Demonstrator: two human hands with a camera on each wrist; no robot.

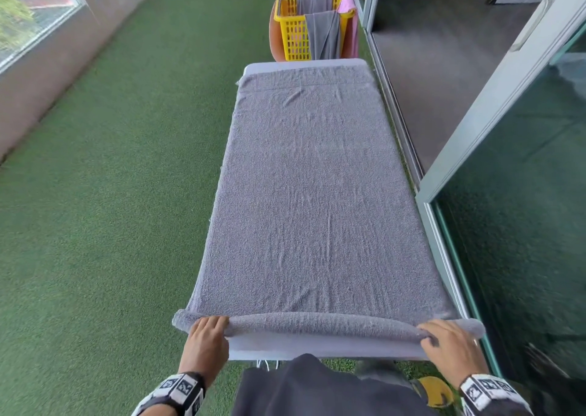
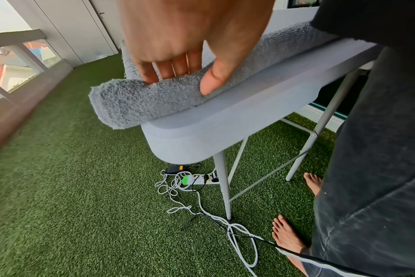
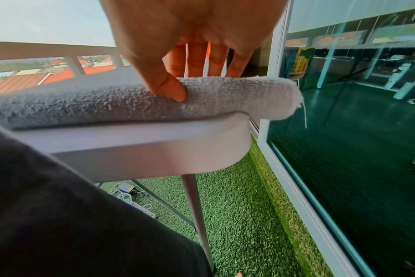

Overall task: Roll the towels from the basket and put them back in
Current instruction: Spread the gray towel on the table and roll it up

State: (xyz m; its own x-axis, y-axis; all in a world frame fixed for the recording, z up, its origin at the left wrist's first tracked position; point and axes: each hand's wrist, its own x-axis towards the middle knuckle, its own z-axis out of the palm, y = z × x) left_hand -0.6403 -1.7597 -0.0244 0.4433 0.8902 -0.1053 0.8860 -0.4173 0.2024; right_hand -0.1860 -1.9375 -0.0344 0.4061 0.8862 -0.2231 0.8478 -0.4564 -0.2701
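Item one: grey towel (image 1: 314, 193), flat along my white table (image 1: 317, 350), near edge rolled. Item two: yellow basket (image 1: 293, 32) beyond the far end, towels draped over it. Items three, four: my left hand (image 1: 207, 339) and right hand (image 1: 450, 341), each gripping the roll.

Both arms reach forward, wrists low at the near edge. Left hand (image 1: 207, 336) sits on the near left end of the towel roll (image 1: 323, 322), fingers over the top, thumb pressing its near side. Right hand (image 1: 450, 341) does likewise on the right end.
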